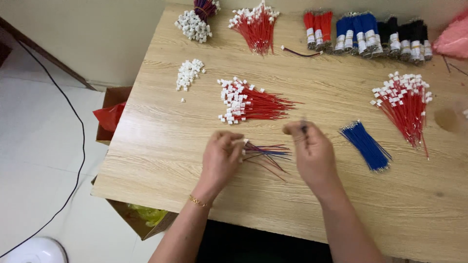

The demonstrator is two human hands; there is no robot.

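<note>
Left hand: fingers closed on a small white connector from which red and blue wires fanned out to the right, low over the table. A thin gold bracelet sat on the wrist.

Right hand: fingertips pinched on a single thin dark wire, blurred; its colour could not be told. It stood just right of the fanned wires, apart from them.

Blue wire bundle: loose, lying just right of the right hand.

Red harness pile: red wires with white connectors at the left end, lying beyond both hands at mid-table.

Second red pile: same kind, near the right edge, connectors at the far end.

Loose connector heap: small white pieces, left of the mid-table pile.

Far row, left to right: a purple-wired connector cluster; a third red pile; one stray wire; banded bundles in red, blue and black.

Pink bag: far right corner.

Cardboard boxes: on the floor beside the table's left edge, one holding red material. A black cable ran across the white floor.
</note>
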